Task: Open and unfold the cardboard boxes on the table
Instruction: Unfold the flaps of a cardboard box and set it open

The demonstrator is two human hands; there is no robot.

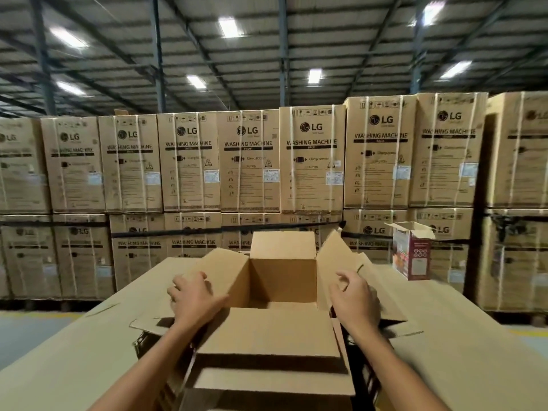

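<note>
Your left hand (194, 298) lies spread on the left flap (221, 274) of the plain brown cardboard box (283, 280), fingers loosely extended and thumb reaching toward the opening, pressing the flap outward and clasping nothing. Your right hand (355, 298) sits against the outer side of the right flap (332, 256), which stands tilted up, with its fingers curled. You cannot tell from this view whether they pinch the flap or only touch it. The box stands in the middle of the cardboard-covered worktop (89, 351), straight in front of you, its top open and its inside showing. Its far flap (281, 244) stands upright and its near flap (267, 330) is folded down toward you. 1 small maroon and white printed carton (412, 256), top flaps open, stands well apart at the far right of the worktop. Behind the worktop, tall strapped brown washing-machine cartons (249, 161) are stacked 2 high in a long row.
</note>
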